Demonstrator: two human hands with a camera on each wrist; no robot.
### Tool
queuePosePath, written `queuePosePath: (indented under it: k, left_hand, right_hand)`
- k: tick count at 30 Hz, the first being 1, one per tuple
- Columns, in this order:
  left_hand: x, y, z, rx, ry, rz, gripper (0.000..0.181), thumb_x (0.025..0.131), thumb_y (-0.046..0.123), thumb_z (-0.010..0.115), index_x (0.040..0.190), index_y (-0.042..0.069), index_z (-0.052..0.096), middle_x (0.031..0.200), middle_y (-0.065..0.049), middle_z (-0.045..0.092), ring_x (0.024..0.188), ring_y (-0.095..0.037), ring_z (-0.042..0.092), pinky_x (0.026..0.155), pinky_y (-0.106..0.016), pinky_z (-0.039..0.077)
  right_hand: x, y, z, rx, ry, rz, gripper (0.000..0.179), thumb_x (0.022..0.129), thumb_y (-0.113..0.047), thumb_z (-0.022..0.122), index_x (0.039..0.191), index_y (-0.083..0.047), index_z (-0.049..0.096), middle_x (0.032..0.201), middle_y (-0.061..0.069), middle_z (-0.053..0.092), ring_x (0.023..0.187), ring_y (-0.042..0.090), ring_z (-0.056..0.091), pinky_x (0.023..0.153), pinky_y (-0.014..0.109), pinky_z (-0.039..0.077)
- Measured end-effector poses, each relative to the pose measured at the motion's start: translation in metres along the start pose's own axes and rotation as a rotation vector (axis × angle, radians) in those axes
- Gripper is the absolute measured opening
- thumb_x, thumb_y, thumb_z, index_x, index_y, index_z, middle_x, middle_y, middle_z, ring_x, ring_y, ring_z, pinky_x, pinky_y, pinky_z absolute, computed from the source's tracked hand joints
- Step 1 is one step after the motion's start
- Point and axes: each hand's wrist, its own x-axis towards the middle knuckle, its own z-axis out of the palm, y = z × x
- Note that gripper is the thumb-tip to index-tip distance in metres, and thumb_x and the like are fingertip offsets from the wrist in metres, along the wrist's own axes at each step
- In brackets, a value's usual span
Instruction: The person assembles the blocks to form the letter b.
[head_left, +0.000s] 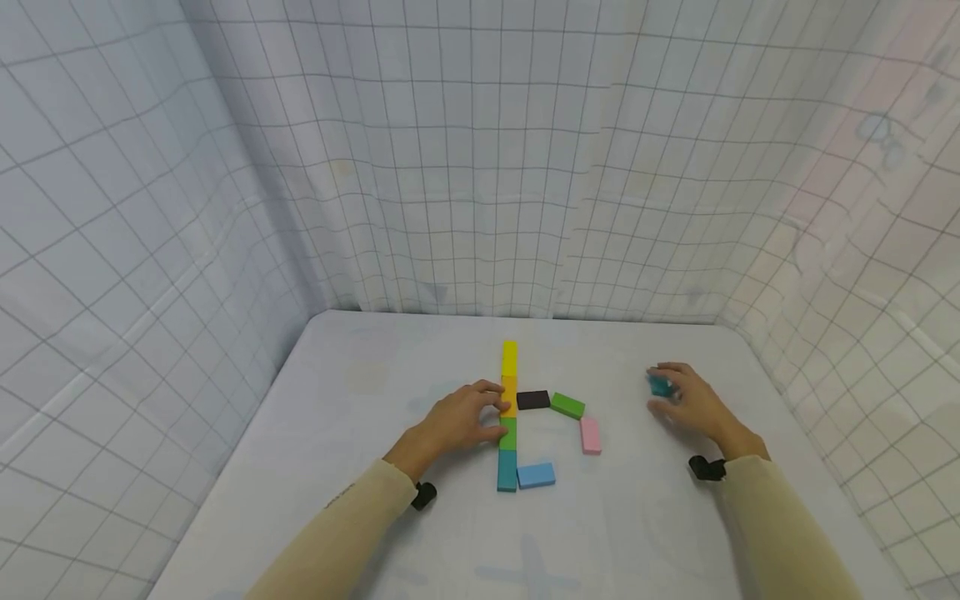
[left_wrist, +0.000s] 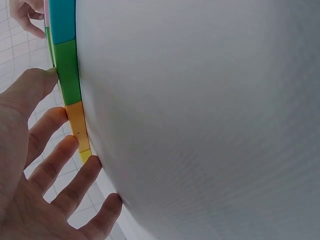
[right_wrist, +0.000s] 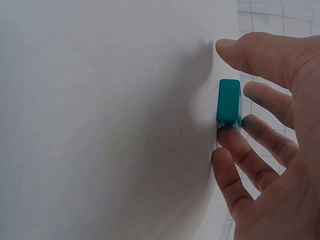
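My left hand [head_left: 453, 421] rests at the left side of a straight row of flat blocks, its thumb by the green block [left_wrist: 68, 72] and its fingertips at the orange block [left_wrist: 77, 125]. The fingers are spread and loosely bent. A yellow block [head_left: 510, 357] forms the row's far end and a teal block [head_left: 507, 472] its near end. Over on the right side of the table, my right hand [head_left: 696, 406] is around another teal block [right_wrist: 228, 101]. Its fingers lie close against that block, while the thumb stands apart from it.
Right of the row lie a black block [head_left: 533, 400], a second green block [head_left: 567, 406], a pink block [head_left: 590, 437] and a light blue block [head_left: 536, 475]. The white table [head_left: 375, 358] is enclosed by gridded white curtains [head_left: 487, 167] at the back and sides.
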Motion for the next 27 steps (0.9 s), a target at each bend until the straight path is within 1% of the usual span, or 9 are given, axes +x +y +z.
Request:
queuePosePath:
  k: [1, 3, 6, 9, 13, 15, 19, 23, 27]
  left_hand:
    - [0.000, 0.000, 0.000, -0.001, 0.000, 0.000, 0.041, 0.107, 0.039, 0.088, 0.143, 0.020, 0.084, 0.173, -0.002, 0.062, 0.158, -0.037, 0.062, 0.129, -0.064, 0.055]
    - [0.000, 0.000, 0.001, 0.002, 0.000, -0.003, 0.041, 0.107, 0.040, 0.088, 0.143, 0.021, 0.084, 0.173, -0.002, 0.062, 0.158, -0.037, 0.062, 0.129, -0.064, 0.055]
    - [0.000, -0.001, 0.001, 0.003, 0.000, -0.006, 0.041, 0.107, 0.040, 0.087, 0.143, 0.021, 0.084, 0.173, -0.002, 0.062, 0.158, -0.037, 0.062, 0.129, -0.065, 0.055]
    - [0.001, -0.002, 0.002, 0.001, -0.004, -0.006, 0.041, 0.107, 0.041, 0.087, 0.143, 0.022, 0.084, 0.173, -0.002, 0.062, 0.158, -0.037, 0.061, 0.129, -0.066, 0.054]
    - [0.001, -0.003, 0.003, -0.001, -0.005, -0.002, 0.040, 0.106, 0.040, 0.088, 0.142, 0.021, 0.084, 0.173, -0.002, 0.062, 0.158, -0.037, 0.062, 0.129, -0.065, 0.055]
    - [0.002, -0.003, 0.003, 0.005, -0.003, -0.003, 0.040, 0.106, 0.040, 0.088, 0.141, 0.021, 0.084, 0.173, -0.002, 0.062, 0.158, -0.036, 0.062, 0.129, -0.064, 0.055]
    - [0.003, -0.004, 0.003, 0.012, -0.002, -0.010, 0.041, 0.106, 0.041, 0.088, 0.141, 0.022, 0.084, 0.172, -0.002, 0.062, 0.157, -0.034, 0.063, 0.128, -0.062, 0.056]
    - [0.003, -0.003, 0.002, 0.010, -0.003, -0.013, 0.041, 0.106, 0.041, 0.088, 0.141, 0.021, 0.084, 0.172, -0.002, 0.062, 0.157, -0.034, 0.062, 0.129, -0.062, 0.056]
    - [0.002, -0.003, 0.002, 0.004, -0.002, -0.014, 0.041, 0.106, 0.040, 0.088, 0.142, 0.021, 0.084, 0.173, -0.001, 0.062, 0.158, -0.035, 0.062, 0.129, -0.063, 0.055]
  right_hand:
    - [0.000, 0.000, 0.000, 0.003, 0.001, -0.003, 0.062, 0.106, -0.017, 0.087, 0.159, 0.004, 0.064, 0.165, 0.038, 0.051, 0.122, 0.049, 0.072, 0.100, 0.060, 0.065]
    - [0.000, -0.001, 0.001, 0.016, 0.004, -0.004, 0.063, 0.104, -0.015, 0.089, 0.159, 0.003, 0.064, 0.161, 0.038, 0.053, 0.115, 0.042, 0.073, 0.096, 0.053, 0.066]
    - [-0.001, -0.001, 0.001, 0.033, 0.016, -0.002, 0.062, 0.103, -0.011, 0.090, 0.158, 0.002, 0.066, 0.155, 0.040, 0.055, 0.110, 0.039, 0.075, 0.094, 0.052, 0.069]
    - [-0.002, -0.001, 0.002, 0.040, 0.024, 0.018, 0.057, 0.102, -0.007, 0.089, 0.155, 0.002, 0.069, 0.152, 0.040, 0.058, 0.109, 0.038, 0.076, 0.094, 0.050, 0.070]
    - [-0.004, 0.001, 0.005, 0.047, 0.040, 0.053, 0.047, 0.105, -0.005, 0.085, 0.150, 0.000, 0.074, 0.146, 0.037, 0.062, 0.110, 0.037, 0.076, 0.095, 0.047, 0.068]
    - [-0.004, 0.001, 0.006, 0.054, 0.051, 0.063, 0.044, 0.106, -0.006, 0.084, 0.149, -0.001, 0.076, 0.143, 0.036, 0.064, 0.110, 0.037, 0.077, 0.095, 0.048, 0.068]
    - [-0.005, -0.001, 0.007, 0.066, 0.064, 0.068, 0.044, 0.105, -0.008, 0.085, 0.148, -0.002, 0.077, 0.140, 0.034, 0.064, 0.111, 0.038, 0.077, 0.096, 0.051, 0.069]
    - [-0.008, -0.006, 0.008, 0.059, 0.074, 0.075, 0.045, 0.104, -0.010, 0.088, 0.147, -0.002, 0.078, 0.138, 0.033, 0.064, 0.112, 0.040, 0.078, 0.095, 0.050, 0.069]
    - [-0.011, -0.014, 0.009, 0.050, 0.096, 0.062, 0.046, 0.102, -0.010, 0.090, 0.146, -0.001, 0.078, 0.134, 0.033, 0.064, 0.110, 0.040, 0.078, 0.094, 0.051, 0.070]
